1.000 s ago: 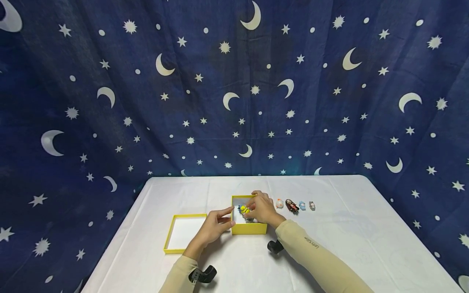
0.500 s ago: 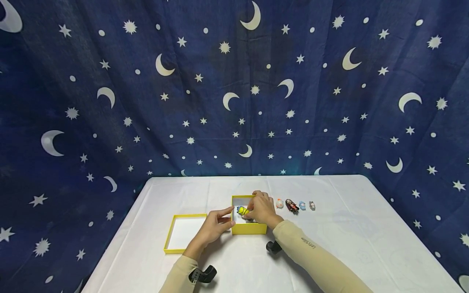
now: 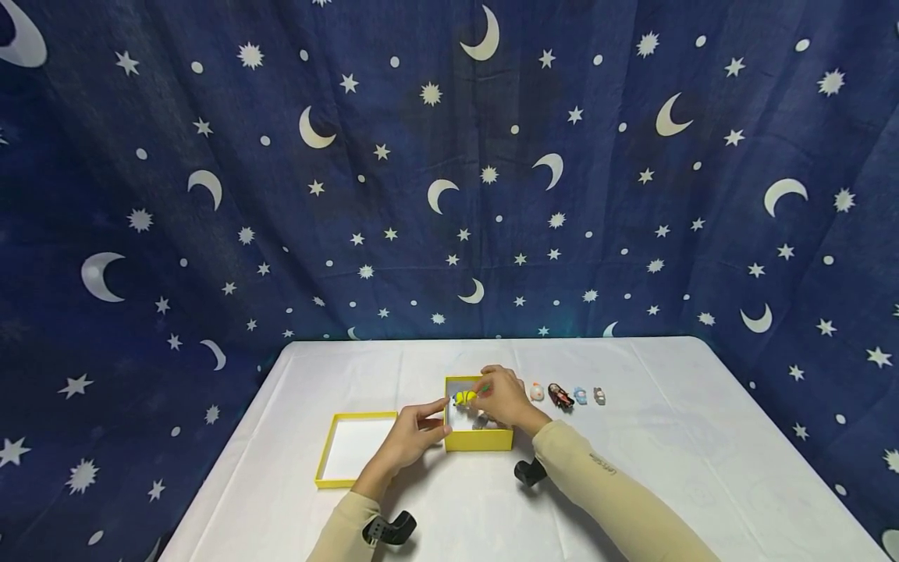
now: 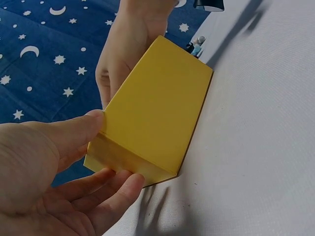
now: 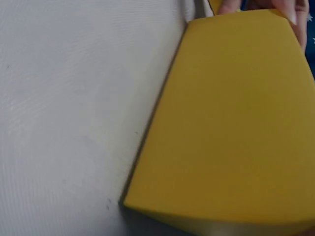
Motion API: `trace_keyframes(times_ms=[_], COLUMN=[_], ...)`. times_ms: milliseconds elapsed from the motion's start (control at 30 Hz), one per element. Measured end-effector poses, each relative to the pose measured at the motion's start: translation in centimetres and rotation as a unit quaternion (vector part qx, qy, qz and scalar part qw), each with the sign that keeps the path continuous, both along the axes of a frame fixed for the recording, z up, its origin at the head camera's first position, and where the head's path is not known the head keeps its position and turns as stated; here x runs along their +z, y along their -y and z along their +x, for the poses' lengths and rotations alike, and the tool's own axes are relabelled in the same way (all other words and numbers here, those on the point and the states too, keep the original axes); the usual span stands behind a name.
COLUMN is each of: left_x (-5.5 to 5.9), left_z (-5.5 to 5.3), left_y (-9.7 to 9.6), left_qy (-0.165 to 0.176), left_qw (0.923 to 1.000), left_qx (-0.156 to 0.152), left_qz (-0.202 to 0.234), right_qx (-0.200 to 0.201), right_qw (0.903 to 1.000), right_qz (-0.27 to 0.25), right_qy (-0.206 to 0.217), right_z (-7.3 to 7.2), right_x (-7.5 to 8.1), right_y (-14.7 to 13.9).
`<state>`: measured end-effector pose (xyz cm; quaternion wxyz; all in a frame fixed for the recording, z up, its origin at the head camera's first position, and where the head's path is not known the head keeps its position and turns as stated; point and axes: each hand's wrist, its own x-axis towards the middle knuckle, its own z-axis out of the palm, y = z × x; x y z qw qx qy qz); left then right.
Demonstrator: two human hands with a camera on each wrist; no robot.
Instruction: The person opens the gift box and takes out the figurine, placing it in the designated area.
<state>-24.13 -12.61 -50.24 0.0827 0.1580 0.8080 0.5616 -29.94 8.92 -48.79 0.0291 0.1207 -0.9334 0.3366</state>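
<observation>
Judging progress: one yellow figure [image 3: 464, 398] is at the yellow box [image 3: 477, 439], four small figures [image 3: 567, 395] wait in a row on the table [image 3: 674, 437], so most of the filling looks left to do.

Head view, right hand [image 3: 502, 398]: fingers pinched together on the yellow figure, held over the box's far left part, inside the rim.

Head view, left hand [image 3: 410, 437]: thumb and fingers closed on the box's left wall, steadying it.

Head view, box contents: a greyish thing [image 3: 481, 422] lies inside near the right hand (too small to name).

Head view, lid [image 3: 351, 450]: lies open side up, left of the box, white inside, nothing in it.

Left wrist view: thumb [image 4: 74, 132] and fingers [image 4: 110, 189] clamp the box's corner; the box [image 4: 157, 105] hides its own inside; two of the row's figures [image 4: 196, 47] show beyond it.

Right wrist view: only the box's outer wall [image 5: 231, 123] and tablecloth; fingertips [image 5: 256, 5] at the top edge, grip cannot be told here.
</observation>
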Motion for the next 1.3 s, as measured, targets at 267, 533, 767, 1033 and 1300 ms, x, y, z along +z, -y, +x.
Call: trace_keyframes(times_ms=[267, 533, 767, 1033, 1300], left_x=[0.0, 0.5, 2.9, 3.1, 2.9], left_z=[-0.1, 0.2, 1.7, 1.8, 1.7], left_y=[0.0, -0.2, -0.4, -0.4, -0.4], left_qy=[0.008, 0.006, 0.009, 0.012, 0.013], left_qw=[0.9999, 0.9999, 0.9997, 0.9994, 0.9995], left_qx=[0.004, 0.007, 0.005, 0.005, 0.001], left_qz=[0.014, 0.014, 0.023, 0.033, 0.030], right_qx=[0.033, 0.038, 0.087, 0.108, 0.101], right_qw=[0.9873, 0.9756, 0.9643, 0.9512, 0.9548], right_qz=[-0.152, -0.216, -0.250, -0.285, -0.279], right_qy=[0.032, -0.014, 0.000, 0.048, 0.021], right_z=[-0.4, -0.5, -0.4, -0.2, 0.8], right_x=[1.2, 2.4, 2.8, 3.2, 4.5], right_y=[-1.0, -2.2, -2.5, -2.4, -2.1])
